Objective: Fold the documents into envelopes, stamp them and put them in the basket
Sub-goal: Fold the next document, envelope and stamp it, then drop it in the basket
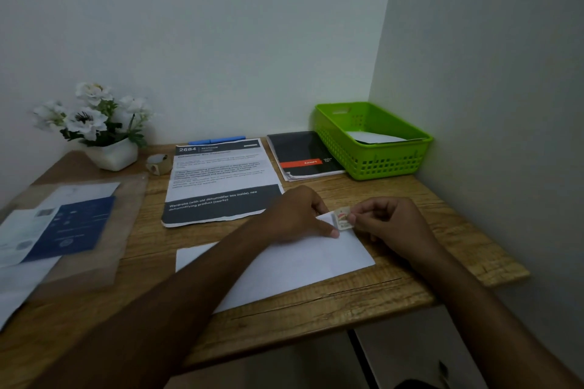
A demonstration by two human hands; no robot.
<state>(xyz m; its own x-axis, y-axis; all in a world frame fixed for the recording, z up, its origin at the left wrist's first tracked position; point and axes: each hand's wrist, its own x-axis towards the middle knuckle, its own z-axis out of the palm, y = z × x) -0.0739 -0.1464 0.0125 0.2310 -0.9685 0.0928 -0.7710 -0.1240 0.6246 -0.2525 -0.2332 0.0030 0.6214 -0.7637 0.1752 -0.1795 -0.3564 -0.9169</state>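
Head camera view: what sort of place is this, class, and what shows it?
Probably a home desk in a room corner, set up for mailing: envelope, stamp, green basket.

Basket (373,164): lime green, grid-perforated walls. Envelope (300,262): plain white. Stamp (343,216): beige, red/green print. Table (316,319): light brown woodgrain. Sheet (221,180): white, 2 black bands. Notebook (300,148): black, red-orange stripe. Pen (218,140): blue. Flowers (88,117): white, green leaves.

The wooden tabletop (316,319) carries a white envelope (300,265) right under the fingers (366,210). Beyond them lie a printed sheet (221,180), a black notebook (300,151) and a green basket (388,161). Far left of them stand a flower pot (113,156), a tape roll (157,164) and a clear folder (94,230).
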